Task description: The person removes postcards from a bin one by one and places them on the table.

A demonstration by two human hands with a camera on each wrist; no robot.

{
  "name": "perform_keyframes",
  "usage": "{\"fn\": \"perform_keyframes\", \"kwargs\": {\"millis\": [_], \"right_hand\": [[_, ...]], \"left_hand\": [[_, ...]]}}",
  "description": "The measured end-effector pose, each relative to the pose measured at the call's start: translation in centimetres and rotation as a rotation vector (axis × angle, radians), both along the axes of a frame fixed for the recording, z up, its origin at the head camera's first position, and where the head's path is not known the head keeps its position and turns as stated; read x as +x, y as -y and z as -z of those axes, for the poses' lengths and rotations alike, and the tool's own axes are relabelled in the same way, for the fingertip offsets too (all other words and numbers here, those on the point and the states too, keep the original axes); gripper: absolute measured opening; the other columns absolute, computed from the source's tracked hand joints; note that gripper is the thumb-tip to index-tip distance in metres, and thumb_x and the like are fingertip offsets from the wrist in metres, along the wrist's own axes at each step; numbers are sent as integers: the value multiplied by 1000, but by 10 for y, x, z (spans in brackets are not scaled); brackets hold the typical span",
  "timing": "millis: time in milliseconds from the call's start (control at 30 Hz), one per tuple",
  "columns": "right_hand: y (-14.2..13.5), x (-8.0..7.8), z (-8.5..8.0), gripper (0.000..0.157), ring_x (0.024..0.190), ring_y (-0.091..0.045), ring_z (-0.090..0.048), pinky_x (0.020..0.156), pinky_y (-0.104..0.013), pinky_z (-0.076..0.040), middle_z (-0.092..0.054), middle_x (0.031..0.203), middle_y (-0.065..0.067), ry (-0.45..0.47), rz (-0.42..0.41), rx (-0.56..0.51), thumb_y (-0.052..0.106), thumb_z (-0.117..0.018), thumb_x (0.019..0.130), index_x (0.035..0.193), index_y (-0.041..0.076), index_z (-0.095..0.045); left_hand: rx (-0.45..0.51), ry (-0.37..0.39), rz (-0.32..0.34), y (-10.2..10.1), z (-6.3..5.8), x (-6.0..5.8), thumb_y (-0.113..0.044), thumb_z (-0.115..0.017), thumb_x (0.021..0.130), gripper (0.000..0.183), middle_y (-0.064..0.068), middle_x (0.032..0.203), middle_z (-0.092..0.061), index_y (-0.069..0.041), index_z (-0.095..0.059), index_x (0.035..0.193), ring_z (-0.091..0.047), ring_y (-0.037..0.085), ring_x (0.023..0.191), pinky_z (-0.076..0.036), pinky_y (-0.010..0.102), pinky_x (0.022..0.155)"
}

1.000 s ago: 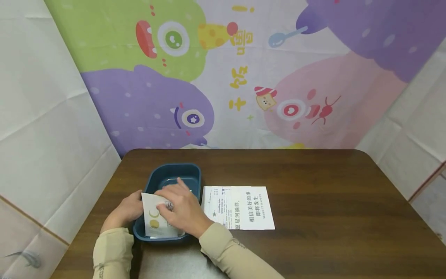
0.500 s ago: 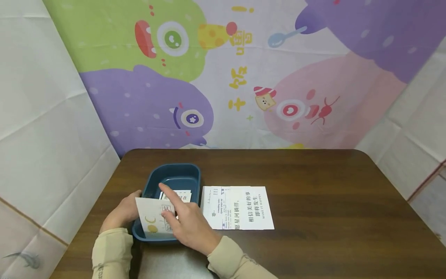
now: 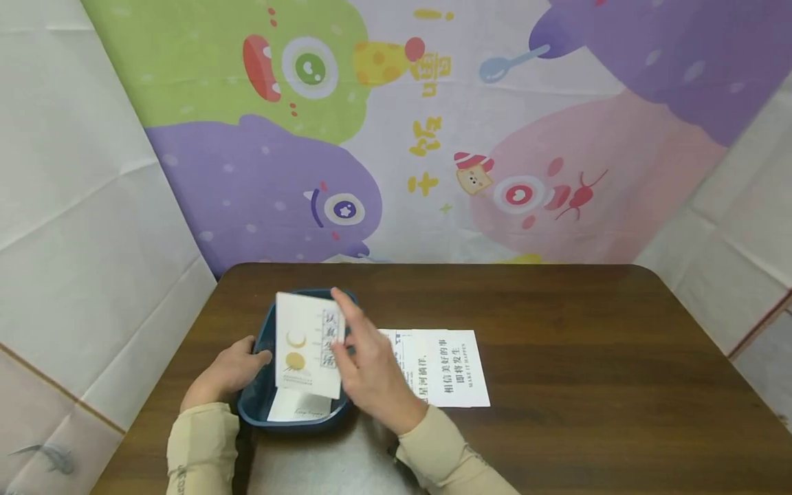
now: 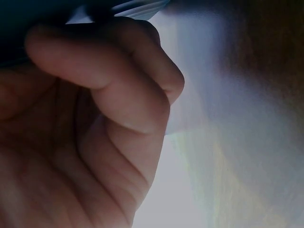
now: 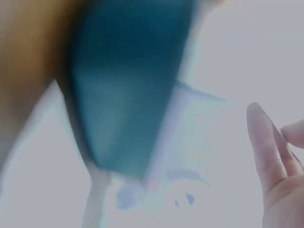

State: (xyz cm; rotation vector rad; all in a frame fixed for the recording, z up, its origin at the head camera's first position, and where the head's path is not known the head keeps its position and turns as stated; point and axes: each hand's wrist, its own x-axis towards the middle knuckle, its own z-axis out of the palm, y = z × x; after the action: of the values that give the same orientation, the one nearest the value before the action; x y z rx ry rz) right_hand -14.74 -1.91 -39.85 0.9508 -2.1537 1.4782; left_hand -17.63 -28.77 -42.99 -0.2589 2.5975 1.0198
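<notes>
A white card (image 3: 297,357) with a moon, a round yellow print and a boxed column of characters is pinched at its right edge by my right hand (image 3: 380,375). It is held above a dark blue plastic bin (image 3: 291,427). Another white card (image 3: 293,407) shows inside the bin below it; the held card hides much of the interior. My left hand (image 3: 225,371) holds the bin's left side, thumb over the rim. In the left wrist view the left fingers (image 4: 123,85) are curled near the bin. The right wrist view is blurred, showing the bin (image 5: 128,95).
Right of the bin, printed white cards (image 3: 458,368) lie overlapping on the brown wooden table (image 3: 575,371). A greyish shiny patch (image 3: 309,460) is on the table in front of the bin. A cartoon-printed cloth (image 3: 421,227) hangs behind the table.
My right hand has raised the moon card from low in the bin, upward and to the right. The left hand stays at the bin's side, its thumb now showing over the rim.
</notes>
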Motion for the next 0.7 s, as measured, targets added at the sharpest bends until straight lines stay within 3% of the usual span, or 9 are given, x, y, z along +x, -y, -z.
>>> {"fn": "perform_keyframes", "kwargs": {"millis": [100,200,333,500,700], "right_hand": [[-34,-16,-14,49,84,-24,-72,66,-18,-59,-66,117,-12,43,103,-88,-11,-63,89,134,6,-60],[-75,-30,-19,39,70,-23,-69,59,-25,-60,-69,102,-12,174,202,-144,-12,-65,86,121,6,-68],[-133,-46,-21,40,55,-20,-60,47,-31,-54,-68,93,-22,386,286,-171,-9,-61,90,126,9,-67],[-194,-56,-21,38,76,-18,-63,54,-28,-54,-66,116,-23,614,330,-120,-1,-58,97,133,9,-63],[-228,-59,-14,30,83,-22,-63,61,-38,-61,-60,105,-14,715,360,-50,4,-62,96,126,3,-62]], "left_hand": [[15,38,-23,-2,-1,-1,-26,-42,104,53,34,133,-54,10,-37,143,-62,36,105,-57,42,78],[10,53,-27,-3,-1,-2,-26,-41,105,56,37,141,-48,11,-32,147,-60,39,110,-57,46,82],[-5,65,-28,-2,-1,-1,-27,-41,106,58,38,144,-45,11,-30,149,-59,42,114,-57,50,86],[-19,63,-16,-1,0,-2,-28,-40,106,60,39,147,-42,11,-29,150,-57,43,117,-56,51,88],[-61,44,6,0,0,-3,-29,-40,105,61,40,144,-44,12,-31,148,-58,47,118,-56,54,89]]}}
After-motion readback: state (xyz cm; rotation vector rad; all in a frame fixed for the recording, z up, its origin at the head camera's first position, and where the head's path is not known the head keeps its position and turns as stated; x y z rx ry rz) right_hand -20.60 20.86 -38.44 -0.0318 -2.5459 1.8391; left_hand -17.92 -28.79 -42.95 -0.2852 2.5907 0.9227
